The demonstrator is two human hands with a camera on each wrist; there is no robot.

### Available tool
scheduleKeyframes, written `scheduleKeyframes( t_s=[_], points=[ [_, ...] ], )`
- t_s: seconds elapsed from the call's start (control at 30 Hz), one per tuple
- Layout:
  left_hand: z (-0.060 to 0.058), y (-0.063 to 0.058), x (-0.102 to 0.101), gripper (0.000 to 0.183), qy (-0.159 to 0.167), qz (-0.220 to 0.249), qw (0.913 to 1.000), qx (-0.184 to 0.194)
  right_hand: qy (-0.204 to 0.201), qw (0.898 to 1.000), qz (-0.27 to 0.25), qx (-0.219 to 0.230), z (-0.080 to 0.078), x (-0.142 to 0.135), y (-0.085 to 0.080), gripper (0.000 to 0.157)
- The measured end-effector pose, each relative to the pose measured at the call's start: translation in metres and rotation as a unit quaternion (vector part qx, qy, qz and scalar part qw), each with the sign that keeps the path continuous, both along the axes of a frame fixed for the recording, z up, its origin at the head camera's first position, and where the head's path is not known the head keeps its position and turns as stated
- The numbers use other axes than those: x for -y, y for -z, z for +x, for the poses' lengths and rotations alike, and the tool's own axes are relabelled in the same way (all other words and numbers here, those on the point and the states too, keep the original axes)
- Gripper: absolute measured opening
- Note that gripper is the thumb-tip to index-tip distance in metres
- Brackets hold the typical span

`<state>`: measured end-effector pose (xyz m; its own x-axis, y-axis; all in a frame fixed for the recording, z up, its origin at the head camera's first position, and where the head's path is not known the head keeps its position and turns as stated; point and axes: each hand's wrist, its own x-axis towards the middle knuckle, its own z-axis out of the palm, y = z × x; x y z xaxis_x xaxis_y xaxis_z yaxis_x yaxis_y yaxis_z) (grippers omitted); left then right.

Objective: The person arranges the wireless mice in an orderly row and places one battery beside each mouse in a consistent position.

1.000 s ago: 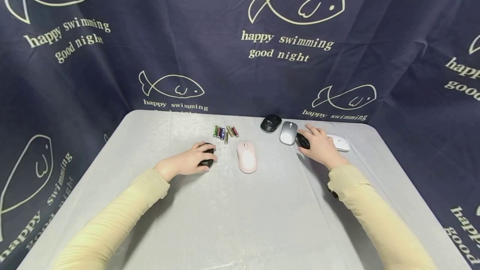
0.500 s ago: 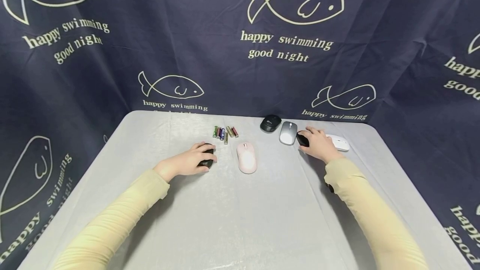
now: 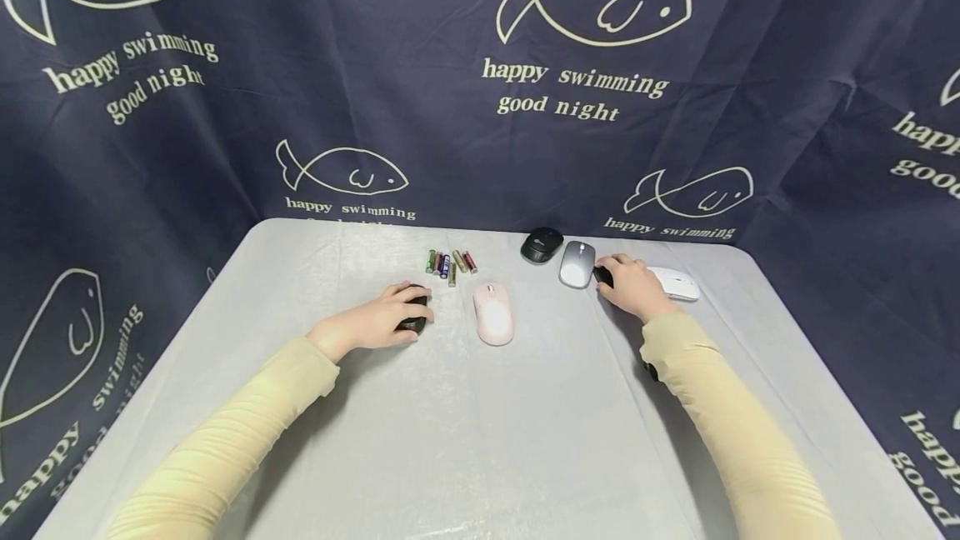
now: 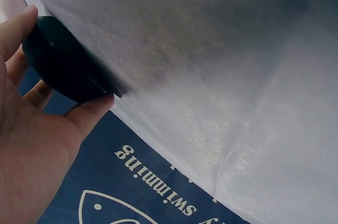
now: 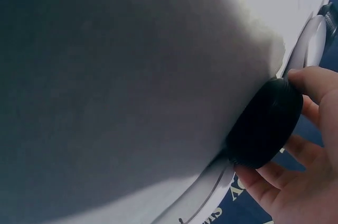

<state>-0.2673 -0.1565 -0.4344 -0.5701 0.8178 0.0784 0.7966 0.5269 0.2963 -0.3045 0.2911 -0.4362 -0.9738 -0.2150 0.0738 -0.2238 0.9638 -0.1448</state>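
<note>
My left hand (image 3: 378,321) holds a black computer mouse (image 3: 414,322) on the table, left of a pink mouse (image 3: 493,315). In the left wrist view, thumb and fingers grip that black mouse (image 4: 66,60) by its sides, and its back end faces the camera. My right hand (image 3: 633,286) grips a second black mouse (image 3: 603,275), mostly covered by the hand in the head view. It sits between a grey mouse (image 3: 577,264) and a white mouse (image 3: 677,283). The right wrist view shows this black mouse (image 5: 266,123) pinched between thumb and fingers.
Several small batteries (image 3: 452,265) lie in a cluster behind the pink mouse. Another black mouse (image 3: 542,245) stands at the table's back edge, left of the grey one. A dark blue printed curtain (image 3: 450,107) surrounds the pale table (image 3: 465,440).
My right hand has shifted slightly left, baring more of the white mouse and covering more of the black one. The left hand stays in place on its mouse.
</note>
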Motion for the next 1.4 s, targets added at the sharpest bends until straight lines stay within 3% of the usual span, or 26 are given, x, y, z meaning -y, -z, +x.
scheduleKeyframes(
  t_s=[0.8, 1.4],
  points=[
    [-0.001, 0.001, 0.000, 0.034, -0.013, -0.025, 0.9996, 0.010, -0.001, 1.000, -0.011, -0.003, 0.000, -0.003, 0.000, 0.043],
    [0.001, -0.001, 0.001, 0.033, -0.003, -0.030, 0.9995, -0.005, 0.012, 1.000, -0.007, -0.011, 0.012, 0.002, -0.020, 0.044]
  ],
)
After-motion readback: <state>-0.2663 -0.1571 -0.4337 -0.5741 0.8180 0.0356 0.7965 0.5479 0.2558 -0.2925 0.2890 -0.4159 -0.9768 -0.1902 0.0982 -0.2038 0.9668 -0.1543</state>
